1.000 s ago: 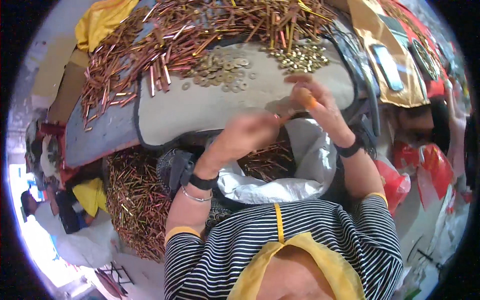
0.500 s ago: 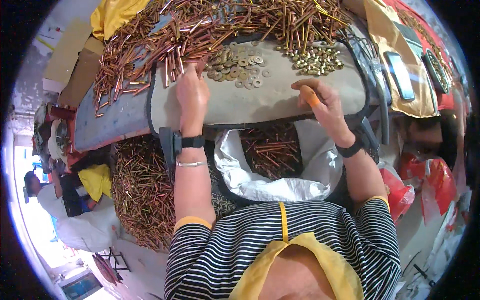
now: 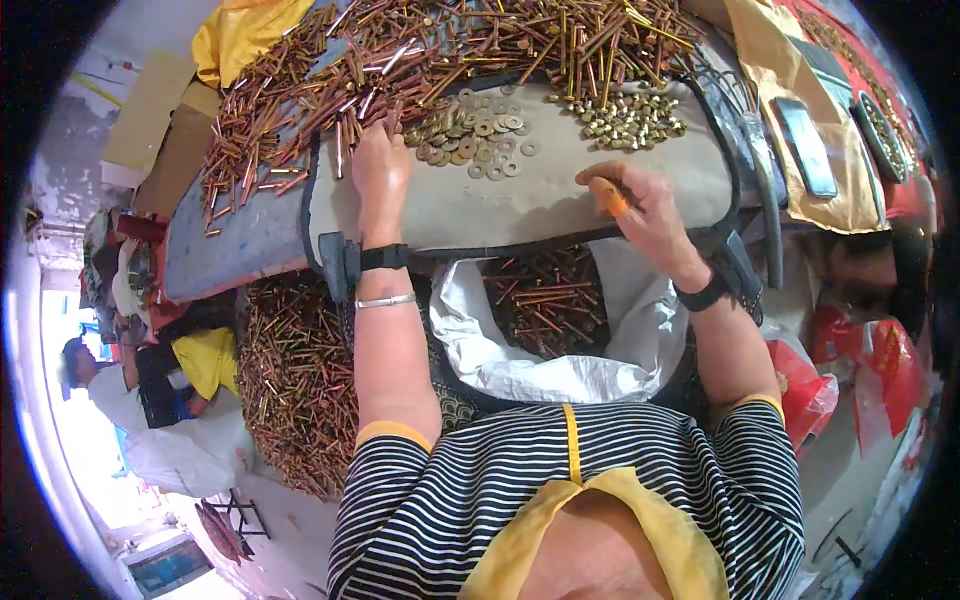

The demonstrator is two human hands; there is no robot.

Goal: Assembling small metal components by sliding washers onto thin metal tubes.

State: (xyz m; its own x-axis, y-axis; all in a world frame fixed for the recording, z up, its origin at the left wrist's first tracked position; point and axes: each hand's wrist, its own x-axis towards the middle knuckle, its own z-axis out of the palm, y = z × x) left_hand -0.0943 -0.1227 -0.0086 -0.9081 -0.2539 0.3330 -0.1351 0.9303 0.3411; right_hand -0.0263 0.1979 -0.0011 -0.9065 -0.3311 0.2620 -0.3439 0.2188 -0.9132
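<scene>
My left hand [image 3: 382, 178] is at the near edge of a heap of copper-coloured bolts [image 3: 400, 62]. Its fingertips are drawn together among the bolts; what they hold is hidden. Just right of them lies a spread of flat round washers [image 3: 482, 135]. Over the right part of the grey mat [image 3: 480, 208] hovers my right hand [image 3: 648, 215], an orange cover on its thumb. Its fingers are curled toward the thumb, and I cannot make out anything between them. Beyond this hand sits a cluster of small brass-coloured nuts [image 3: 630, 122].
A white sack [image 3: 480, 350] with bolts inside stands open below the mat's edge. Left of it is a large mound of bolts [image 3: 300, 400]. A phone [image 3: 806, 150] lies on brown paper at the right. Another person [image 3: 120, 400] is at the far left.
My right hand has shifted slightly left and its fingers have curled in more. My left hand stays at the bolts, its fingertips a little farther left. The view has swung slightly.
</scene>
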